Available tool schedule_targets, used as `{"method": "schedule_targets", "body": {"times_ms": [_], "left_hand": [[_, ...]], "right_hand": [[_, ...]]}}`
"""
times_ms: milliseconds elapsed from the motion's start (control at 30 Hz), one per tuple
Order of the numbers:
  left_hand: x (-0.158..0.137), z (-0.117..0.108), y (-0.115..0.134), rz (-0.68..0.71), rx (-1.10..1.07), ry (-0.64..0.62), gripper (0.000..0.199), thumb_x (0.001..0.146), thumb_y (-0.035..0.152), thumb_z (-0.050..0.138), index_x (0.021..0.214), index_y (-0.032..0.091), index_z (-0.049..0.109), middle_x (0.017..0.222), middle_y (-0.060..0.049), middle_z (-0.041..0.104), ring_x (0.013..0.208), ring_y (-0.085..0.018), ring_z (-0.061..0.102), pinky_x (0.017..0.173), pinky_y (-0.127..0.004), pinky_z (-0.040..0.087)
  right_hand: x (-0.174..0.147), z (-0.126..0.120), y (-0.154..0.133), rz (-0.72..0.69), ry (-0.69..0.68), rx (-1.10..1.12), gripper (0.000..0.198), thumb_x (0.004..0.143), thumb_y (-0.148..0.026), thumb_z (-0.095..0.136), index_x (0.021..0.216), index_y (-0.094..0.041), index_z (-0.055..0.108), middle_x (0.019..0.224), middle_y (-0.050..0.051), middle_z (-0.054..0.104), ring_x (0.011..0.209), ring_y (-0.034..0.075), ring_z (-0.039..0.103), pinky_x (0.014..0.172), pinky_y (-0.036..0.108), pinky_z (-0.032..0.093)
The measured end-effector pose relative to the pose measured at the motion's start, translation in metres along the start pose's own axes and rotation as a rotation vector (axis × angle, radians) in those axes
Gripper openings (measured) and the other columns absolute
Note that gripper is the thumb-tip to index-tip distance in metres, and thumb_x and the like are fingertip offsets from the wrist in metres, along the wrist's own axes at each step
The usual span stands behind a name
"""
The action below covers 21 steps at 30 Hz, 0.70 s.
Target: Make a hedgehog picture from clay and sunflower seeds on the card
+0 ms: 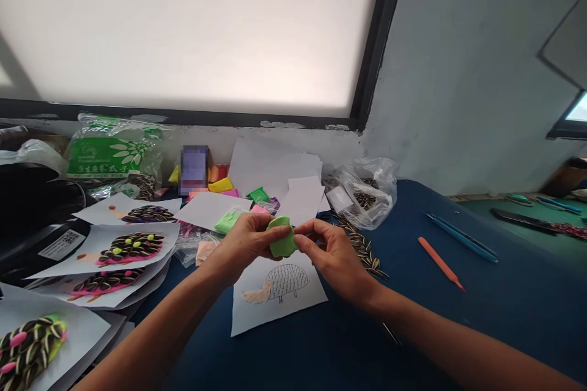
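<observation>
A flattened piece of light green modelling clay point(282, 239) is held up between my two hands. My left hand point(250, 237) pinches it from the left with the thumb lying across its face. From the right, the thumb and fingertips of my right hand point(328, 248) close on its edge. Below lies a white sheet point(257, 322) with a drawn hedgehog point(288, 284), its head part covered in peach clay point(257, 294). Sunflower seeds point(364, 250) are heaped right of my right hand.
Finished seed-and-clay hedgehog sheets point(131, 247) are stacked at left. Behind are a green seed bag point(112, 156), coloured clay packs point(222, 185), blank paper point(270, 165) and a clear bag of seeds point(367, 195). An orange pen point(440, 263) and blue tweezers point(461, 237) lie at right.
</observation>
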<state>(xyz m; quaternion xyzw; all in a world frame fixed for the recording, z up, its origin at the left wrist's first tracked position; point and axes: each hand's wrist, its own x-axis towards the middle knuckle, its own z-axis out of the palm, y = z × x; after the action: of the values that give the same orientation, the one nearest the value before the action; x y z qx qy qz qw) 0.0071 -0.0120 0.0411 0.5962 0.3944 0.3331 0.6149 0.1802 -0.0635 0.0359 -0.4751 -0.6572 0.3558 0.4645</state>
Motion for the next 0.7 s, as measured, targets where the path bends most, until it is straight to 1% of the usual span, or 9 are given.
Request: {"method": "schedule_targets", "body": {"times_ms": [100, 233, 333, 433, 533, 600, 700], "left_hand": [[-0.0011, -0.0005, 0.0003, 0.0, 0.037, -0.062, 0.036, 0.072, 0.047, 0.076, 0.083, 0.013, 0.069, 0.078, -0.005, 0.07, 0.073, -0.018, 0.065, 0.066, -0.029, 0.052], [-0.0029, -0.0021, 0.001, 0.011, 0.045, -0.179, 0.037, 0.076, 0.049, 0.072, 0.088, 0.014, 0.068, 0.081, -0.007, 0.07, 0.076, -0.019, 0.066, 0.066, -0.027, 0.05], [-0.0034, -0.0034, 0.0015, 0.016, 0.037, -0.216, 0.037, 0.077, 0.049, 0.071, 0.091, 0.015, 0.066, 0.083, -0.007, 0.069, 0.077, -0.02, 0.067, 0.066, -0.028, 0.05], [-0.0031, -0.0038, 0.0006, 0.025, 0.037, -0.202, 0.037, 0.077, 0.051, 0.07, 0.085, 0.015, 0.066, 0.078, -0.006, 0.068, 0.074, -0.019, 0.066, 0.067, -0.029, 0.05], [-0.0024, -0.0021, -0.0009, 0.014, 0.016, -0.132, 0.037, 0.076, 0.05, 0.071, 0.084, 0.015, 0.065, 0.078, -0.006, 0.068, 0.074, -0.019, 0.065, 0.067, -0.03, 0.05], [-0.002, -0.0003, -0.0017, -0.005, -0.014, -0.095, 0.037, 0.073, 0.049, 0.074, 0.083, 0.014, 0.065, 0.077, -0.004, 0.067, 0.072, -0.018, 0.063, 0.066, -0.029, 0.05], [-0.0015, 0.002, -0.0028, -0.024, -0.045, -0.083, 0.038, 0.065, 0.046, 0.08, 0.079, 0.014, 0.065, 0.07, 0.0, 0.062, 0.066, -0.014, 0.059, 0.062, -0.026, 0.046]], "right_hand": [[0.0012, -0.0015, 0.0002, 0.009, -0.021, -0.002, 0.018, 0.087, -0.033, 0.064, 0.084, -0.016, 0.067, 0.076, 0.002, 0.064, 0.069, 0.014, 0.055, 0.065, 0.028, 0.045], [0.0027, -0.0018, 0.0015, 0.05, -0.066, 0.058, 0.028, 0.083, -0.043, 0.068, 0.078, -0.016, 0.066, 0.072, 0.002, 0.063, 0.066, 0.014, 0.054, 0.061, 0.027, 0.044], [0.0029, -0.0013, 0.0024, 0.046, -0.064, 0.071, 0.027, 0.083, -0.042, 0.067, 0.077, -0.016, 0.066, 0.07, 0.001, 0.061, 0.065, 0.014, 0.053, 0.059, 0.026, 0.043], [0.0022, -0.0012, 0.0031, 0.045, -0.066, 0.054, 0.021, 0.086, -0.036, 0.063, 0.078, -0.016, 0.066, 0.068, 0.0, 0.06, 0.064, 0.013, 0.052, 0.058, 0.025, 0.042], [0.0011, -0.0014, 0.0032, 0.056, -0.062, 0.037, 0.02, 0.089, -0.033, 0.058, 0.083, -0.016, 0.067, 0.073, 0.001, 0.062, 0.066, 0.014, 0.055, 0.057, 0.025, 0.042], [0.0006, -0.0013, 0.0034, 0.052, -0.059, 0.024, 0.019, 0.09, -0.031, 0.057, 0.087, -0.016, 0.068, 0.076, 0.002, 0.064, 0.068, 0.015, 0.056, 0.059, 0.026, 0.043], [0.0006, -0.0008, 0.0045, 0.027, -0.045, 0.003, 0.016, 0.088, -0.029, 0.061, 0.084, -0.016, 0.069, 0.075, 0.002, 0.064, 0.068, 0.015, 0.055, 0.063, 0.027, 0.044]]}}
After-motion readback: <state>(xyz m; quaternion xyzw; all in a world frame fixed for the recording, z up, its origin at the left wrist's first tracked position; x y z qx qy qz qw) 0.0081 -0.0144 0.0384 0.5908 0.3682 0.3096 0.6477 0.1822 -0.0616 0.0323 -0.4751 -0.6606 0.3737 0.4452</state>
